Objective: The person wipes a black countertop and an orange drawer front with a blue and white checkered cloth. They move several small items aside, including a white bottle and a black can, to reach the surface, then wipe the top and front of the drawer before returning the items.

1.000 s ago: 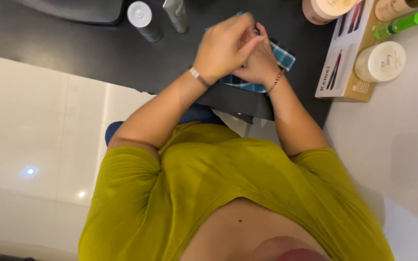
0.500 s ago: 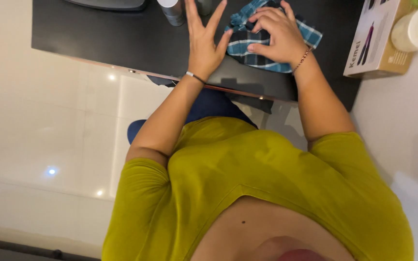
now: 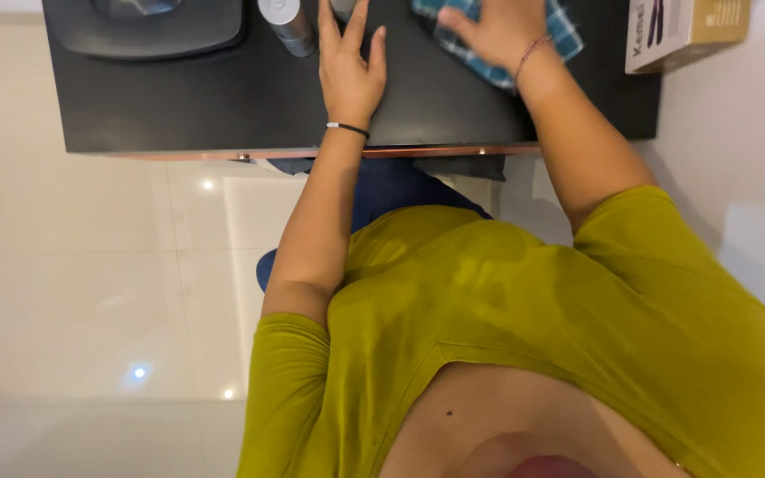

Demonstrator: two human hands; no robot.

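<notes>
Head view: left hand point(image 3: 350, 71) lies flat and open on the black table point(image 3: 223, 106), near its front edge; right hand point(image 3: 498, 31) presses flat, gripping nothing, on the checked cloth point(image 3: 564, 31) beside it.

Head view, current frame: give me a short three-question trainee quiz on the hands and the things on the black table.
1. True or false: the right hand rests on the blue-and-white checked cloth.
2. Multiple choice: the left hand is A) gripping the silver cylindrical can, B) lying flat and open on the black table, C) lifting the cardboard box.
3. Which wrist wears the thin black band?

Key: 1 true; 2 B; 3 the left wrist.
</notes>
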